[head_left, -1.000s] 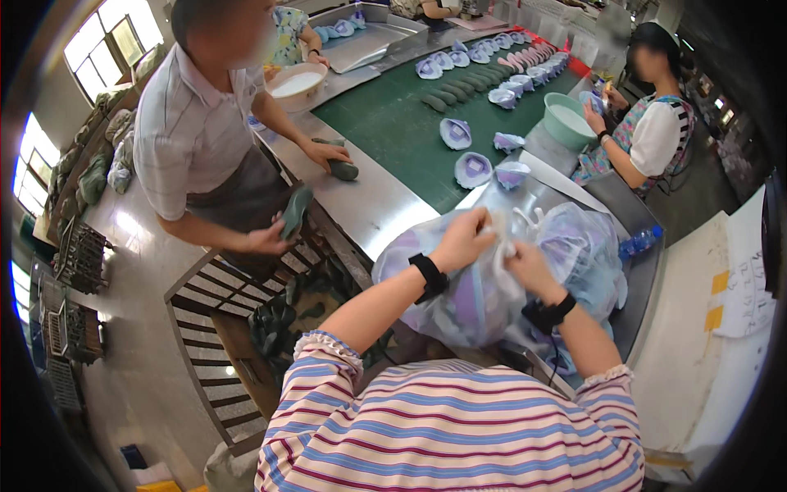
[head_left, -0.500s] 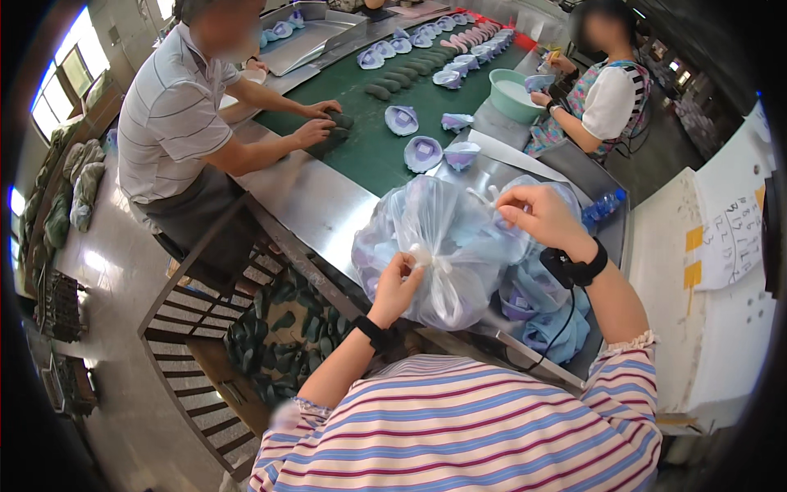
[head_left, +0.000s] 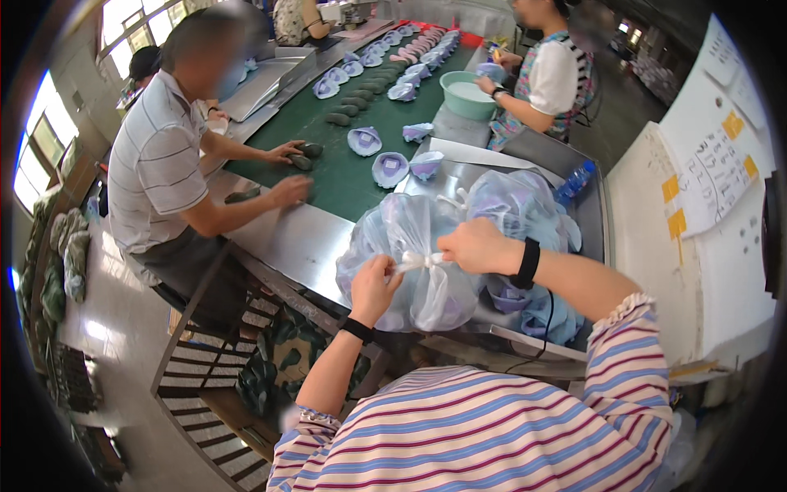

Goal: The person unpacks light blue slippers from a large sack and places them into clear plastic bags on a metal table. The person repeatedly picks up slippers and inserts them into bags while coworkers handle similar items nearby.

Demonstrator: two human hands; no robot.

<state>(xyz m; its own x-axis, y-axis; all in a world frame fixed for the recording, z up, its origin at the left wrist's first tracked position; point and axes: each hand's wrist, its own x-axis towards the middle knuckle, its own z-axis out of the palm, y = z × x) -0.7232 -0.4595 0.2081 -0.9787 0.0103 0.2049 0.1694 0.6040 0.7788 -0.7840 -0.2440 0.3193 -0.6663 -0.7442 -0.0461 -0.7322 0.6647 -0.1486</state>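
A clear plastic bag [head_left: 443, 307] stuffed with light blue and lilac fabric pieces rests in front of me, its neck gathered by a white tie [head_left: 425, 261]. My left hand [head_left: 373, 289] pinches the tie on the left of the knot. On the other side, my right hand [head_left: 479, 246] is closed on the tie's right end; the exact grip of its fingers is partly hidden. A second filled plastic bag [head_left: 510, 205] sits just behind, touching the first. Loose light blue pieces [head_left: 557, 318] lie to the right, below my right forearm.
A green conveyor belt [head_left: 316, 193] carries rows of lilac uppers [head_left: 390, 169] and dark foot-shaped lasts [head_left: 337, 119]. One co-worker [head_left: 160, 156] handles lasts at left; another [head_left: 545, 82] stands near a green basin [head_left: 469, 97]. A blue bottle [head_left: 575, 182] and slatted crate [head_left: 201, 377] are close.
My right hand has come left and down from the bag's far side to the tie. My left hand stays by the knot. The left co-worker's hands have moved apart.
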